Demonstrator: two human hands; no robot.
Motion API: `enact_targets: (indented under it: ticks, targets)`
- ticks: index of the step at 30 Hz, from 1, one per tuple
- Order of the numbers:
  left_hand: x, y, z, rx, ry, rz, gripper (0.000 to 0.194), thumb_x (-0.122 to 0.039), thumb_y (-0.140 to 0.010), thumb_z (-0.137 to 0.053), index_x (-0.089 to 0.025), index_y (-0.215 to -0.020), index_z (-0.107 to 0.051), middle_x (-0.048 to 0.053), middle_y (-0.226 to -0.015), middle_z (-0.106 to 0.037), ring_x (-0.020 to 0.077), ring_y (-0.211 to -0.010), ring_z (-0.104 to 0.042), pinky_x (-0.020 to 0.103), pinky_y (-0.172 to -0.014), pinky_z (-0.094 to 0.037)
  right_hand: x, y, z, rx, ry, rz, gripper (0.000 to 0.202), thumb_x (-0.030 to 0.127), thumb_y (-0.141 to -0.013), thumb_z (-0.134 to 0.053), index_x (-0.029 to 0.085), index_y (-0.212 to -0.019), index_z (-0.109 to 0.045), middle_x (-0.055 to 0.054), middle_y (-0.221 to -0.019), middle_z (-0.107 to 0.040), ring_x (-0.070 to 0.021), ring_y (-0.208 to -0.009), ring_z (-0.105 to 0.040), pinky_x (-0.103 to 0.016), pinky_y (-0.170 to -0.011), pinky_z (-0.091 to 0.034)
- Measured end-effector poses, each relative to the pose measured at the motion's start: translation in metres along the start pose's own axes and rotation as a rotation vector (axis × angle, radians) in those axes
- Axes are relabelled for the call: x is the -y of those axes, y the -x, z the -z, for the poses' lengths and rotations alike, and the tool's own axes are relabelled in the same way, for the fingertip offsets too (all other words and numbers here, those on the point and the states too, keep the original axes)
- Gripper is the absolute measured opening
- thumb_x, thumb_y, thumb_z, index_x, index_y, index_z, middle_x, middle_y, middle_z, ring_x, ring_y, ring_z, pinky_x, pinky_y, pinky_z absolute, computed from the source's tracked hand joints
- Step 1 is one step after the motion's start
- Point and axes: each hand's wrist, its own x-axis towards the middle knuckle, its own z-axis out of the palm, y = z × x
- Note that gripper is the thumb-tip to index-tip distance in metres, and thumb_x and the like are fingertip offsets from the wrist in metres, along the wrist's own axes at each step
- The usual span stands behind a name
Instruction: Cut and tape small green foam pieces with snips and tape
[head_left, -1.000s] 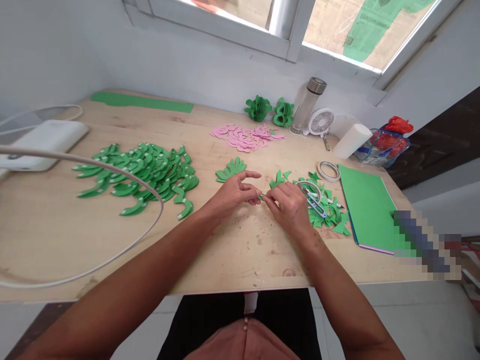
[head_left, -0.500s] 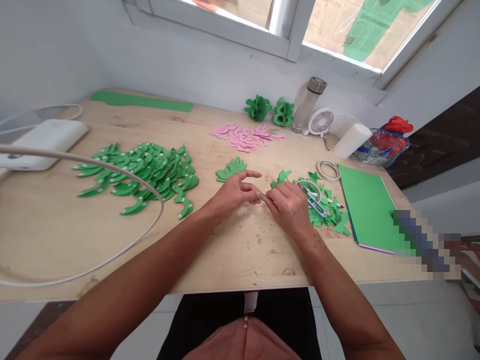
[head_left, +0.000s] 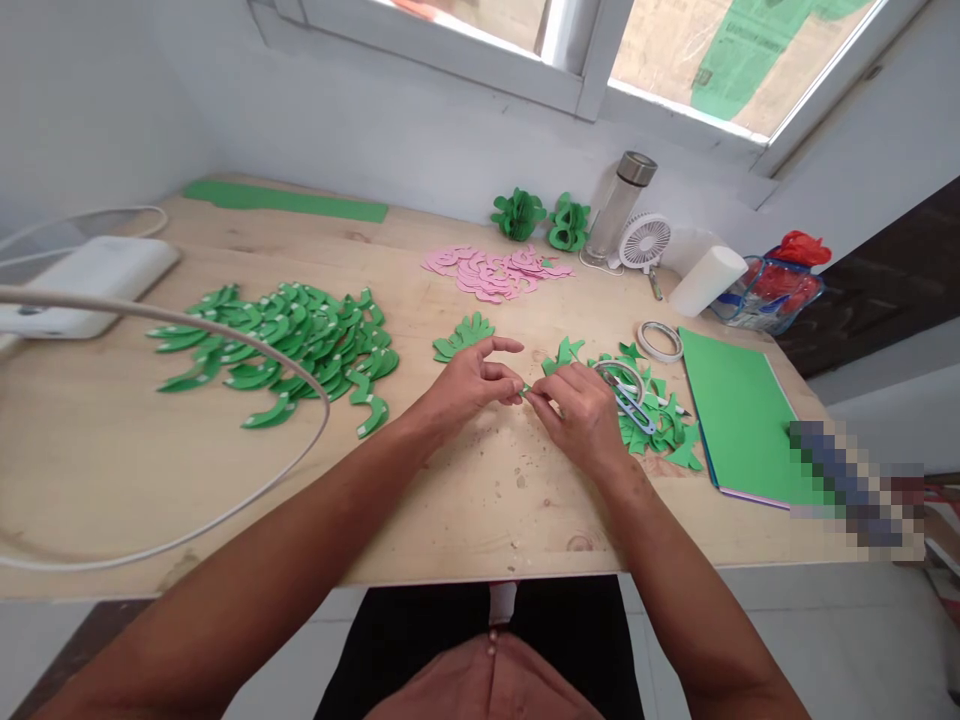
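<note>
Both hands meet over the middle of the wooden table, pinching a small green paper piece [head_left: 525,391] that is mostly covered by fingers. My left hand [head_left: 480,385] grips its left end between thumb and fingertips, with the index finger stretched out above. On its right end, my right hand [head_left: 576,405] closes in a pinch. Just beyond the left hand lies a small fan of green paper cutouts [head_left: 465,335]. Beside the right hand are green paper scraps [head_left: 667,425], with a light blue utility knife [head_left: 634,408] and a pen on top.
A pile of curved green cutouts with white tabs [head_left: 285,345] lies left, under a white cable [head_left: 296,370]. Pink cutouts [head_left: 495,275], green paper shapes [head_left: 519,214], a bottle [head_left: 621,205] and a fan [head_left: 645,242] stand behind. Tape [head_left: 660,342] and green sheets [head_left: 742,410] lie right.
The hands stay almost in the same place, both still pinching the green paper piece. The whole view has shifted very slightly.
</note>
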Motion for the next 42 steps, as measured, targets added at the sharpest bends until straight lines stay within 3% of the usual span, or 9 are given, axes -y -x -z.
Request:
enact_targets:
  ticks: [30,42]
  targets:
    - [0.0007,-0.0014,-0.0003,-0.017,-0.019,-0.036,0.043,-0.021,-0.061,-0.070,-0.017,-0.099,-0.050,-0.005,-0.061,-0.063,0.0109,-0.058,-0.060,0.027,-0.067,-0.048,-0.0009,0.0006,0.0001,-0.041,-0.126,-0.087,0.018,0.025,-0.090,-0.051,0.019,-0.075,-0.060,-0.004,-0.068,-0.060,-0.0173,-0.069,-0.052,-0.029,-0.067,-0.039]
    - [0.0016,-0.0010,-0.0005,-0.012,-0.035,-0.037,0.044,-0.022,-0.062,-0.070,-0.017,-0.101,-0.051,-0.004,-0.063,-0.064,0.0115,-0.059,-0.060,0.028,-0.067,-0.048,0.0000,0.0006,-0.0009,0.024,-0.196,-0.085,0.014,0.020,-0.090,-0.048,0.019,-0.083,-0.061,-0.004,-0.074,-0.060,-0.0180,-0.074,-0.054,-0.030,-0.068,-0.040]
